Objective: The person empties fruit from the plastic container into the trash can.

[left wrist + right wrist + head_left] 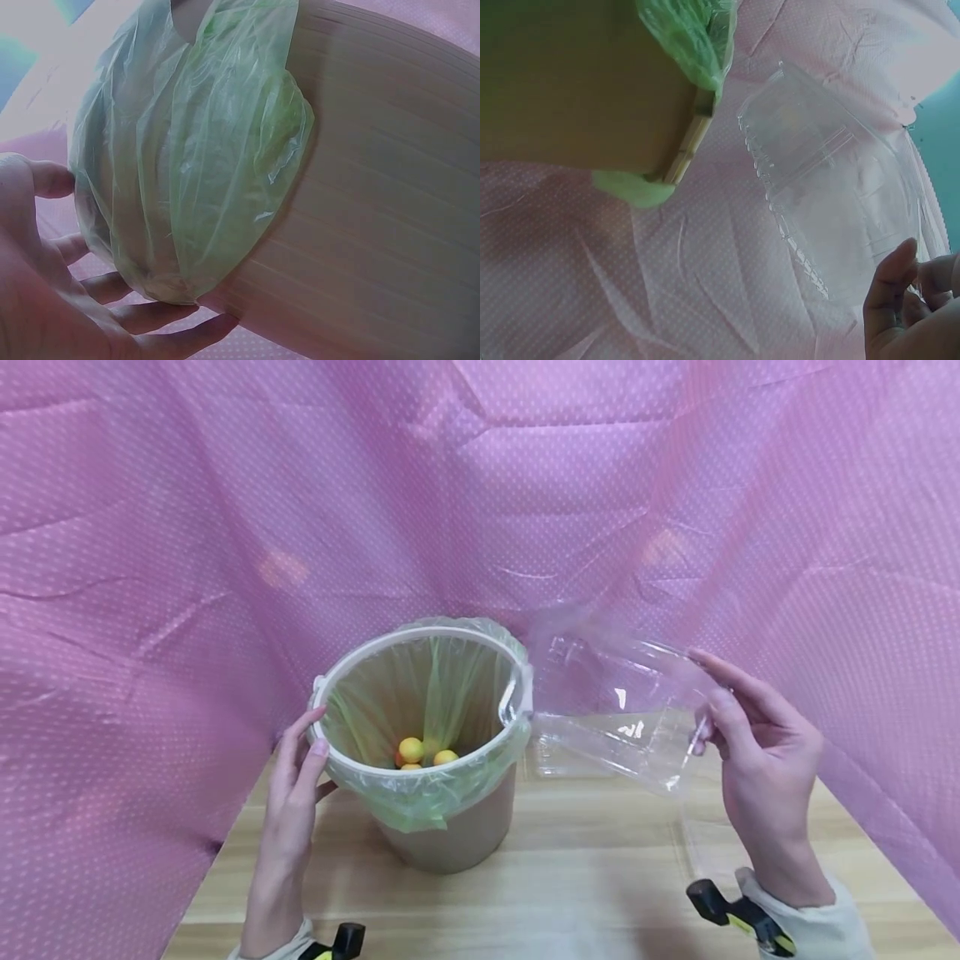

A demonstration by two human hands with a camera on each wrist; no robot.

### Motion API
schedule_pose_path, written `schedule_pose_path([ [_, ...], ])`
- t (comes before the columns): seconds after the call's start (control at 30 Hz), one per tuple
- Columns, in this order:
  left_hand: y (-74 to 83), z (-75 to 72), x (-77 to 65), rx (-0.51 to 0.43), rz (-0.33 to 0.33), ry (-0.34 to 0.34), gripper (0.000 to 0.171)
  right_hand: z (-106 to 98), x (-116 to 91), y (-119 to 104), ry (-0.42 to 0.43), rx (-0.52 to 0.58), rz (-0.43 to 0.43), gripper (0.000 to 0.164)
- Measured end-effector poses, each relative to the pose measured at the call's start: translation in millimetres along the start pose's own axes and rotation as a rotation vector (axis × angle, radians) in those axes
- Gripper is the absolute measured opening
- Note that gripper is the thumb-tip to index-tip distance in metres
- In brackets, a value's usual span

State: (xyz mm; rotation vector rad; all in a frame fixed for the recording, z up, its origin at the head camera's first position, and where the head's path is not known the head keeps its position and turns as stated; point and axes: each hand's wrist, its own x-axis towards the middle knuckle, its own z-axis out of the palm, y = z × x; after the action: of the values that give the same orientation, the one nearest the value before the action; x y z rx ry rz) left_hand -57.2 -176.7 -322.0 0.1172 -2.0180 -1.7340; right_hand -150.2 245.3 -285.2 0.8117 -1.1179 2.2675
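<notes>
A beige bin [450, 835], lined with a thin green plastic bag [427, 797], stands on the table with its mouth tilted toward me. Several small orange-yellow balls or fruits [411, 749] lie at its bottom. My left hand [292, 802] touches the bin's left rim; in the left wrist view its spread fingers [161, 315] rest against the bag and the bin's side. To the right of the bin, my right hand [768, 760] pinches the edge of a clear plastic box [622, 702]. That box is tilted beside the rim, and its ridged edge shows in the right wrist view.
Another clear plastic piece [570, 760] lies on the wooden table [585, 835] behind the held box; its shape is hard to make out. Pink dotted cloth [480, 485] encloses the table at the back and both sides.
</notes>
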Motion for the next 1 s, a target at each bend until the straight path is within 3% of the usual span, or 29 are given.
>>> schedule_pose_path([
  [0.33,-3.3,5.4,-2.0,-0.02,0.004,0.006,0.046,-46.1,-21.4,5.5,0.015,0.065,0.059,0.03],
  [0.67,-5.6,4.6,-5.8,-0.012,-0.004,0.019,0.045,-85.3,-29.0,27.8,0.046,-0.139,0.283,0.032],
  [1.0,-3.2,4.5,-7.0,-0.01,0.016,0.028,0.045,-103.4,-36.6,56.9,-0.007,-0.177,0.412,0.031],
])
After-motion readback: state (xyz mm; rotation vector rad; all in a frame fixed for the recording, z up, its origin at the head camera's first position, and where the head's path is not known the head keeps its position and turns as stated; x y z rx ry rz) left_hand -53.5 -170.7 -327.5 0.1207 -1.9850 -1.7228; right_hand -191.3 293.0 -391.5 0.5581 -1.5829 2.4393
